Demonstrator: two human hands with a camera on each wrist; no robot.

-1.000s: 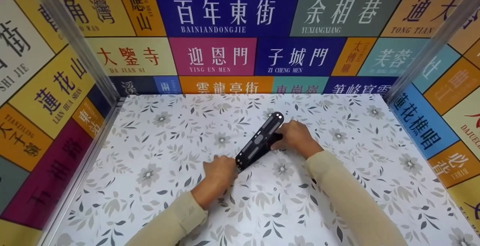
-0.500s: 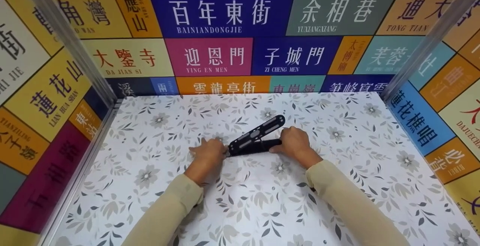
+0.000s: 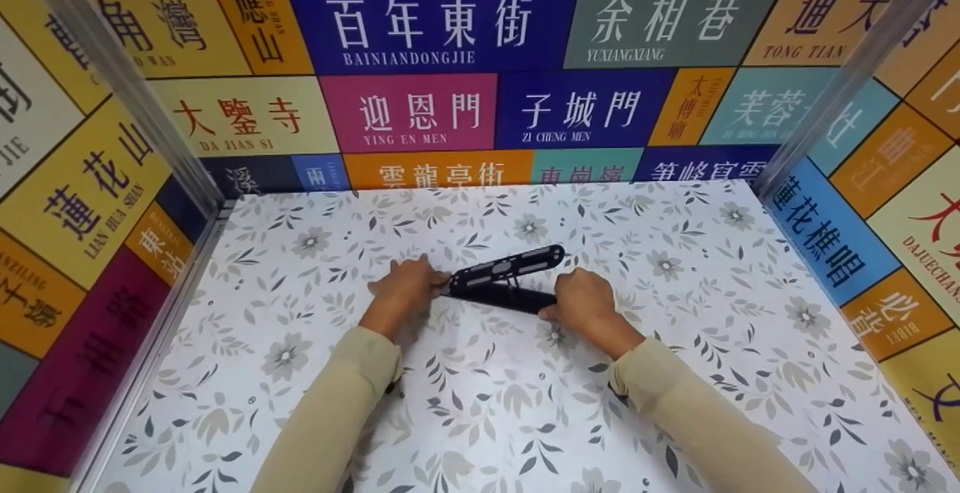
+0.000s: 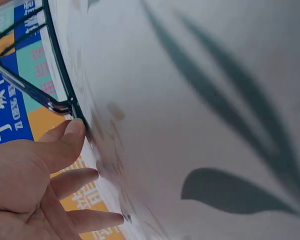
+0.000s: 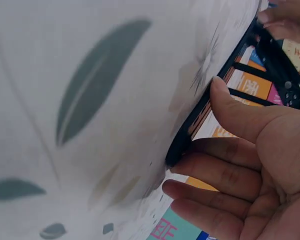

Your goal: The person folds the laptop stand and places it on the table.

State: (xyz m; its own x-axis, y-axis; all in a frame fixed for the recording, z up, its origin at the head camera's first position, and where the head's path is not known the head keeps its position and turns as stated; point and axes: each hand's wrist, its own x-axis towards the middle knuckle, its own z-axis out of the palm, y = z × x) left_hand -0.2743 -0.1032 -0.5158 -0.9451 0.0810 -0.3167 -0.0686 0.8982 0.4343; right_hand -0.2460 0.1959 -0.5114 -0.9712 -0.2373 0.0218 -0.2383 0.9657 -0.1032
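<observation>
A black folding stand (image 3: 504,266) with a slotted upper arm and a flat lower bar (image 3: 499,297) lies on the floral cloth. Its two parts meet at the left end and spread apart to the right, with thin struts (image 5: 252,70) between them. My left hand (image 3: 405,290) pinches the hinged end; in the left wrist view its thumb (image 4: 76,131) presses there while the lower fingers stretch out. At the other end, my right hand (image 3: 589,309) holds the lower bar between thumb and fingers, as the right wrist view shows. The upper arm's free end is untouched.
White cloth (image 3: 480,403) with grey leaves and flowers covers the table. Panels with coloured street-name signs (image 3: 409,110) stand at the back and both sides. Clear corner posts (image 3: 840,80) rise at the back corners.
The stand has turned clockwise and unfolded wider, its upper arm parting from the lower bar. My left hand has moved up and left with the hinged end; my right hand has shifted slightly down.
</observation>
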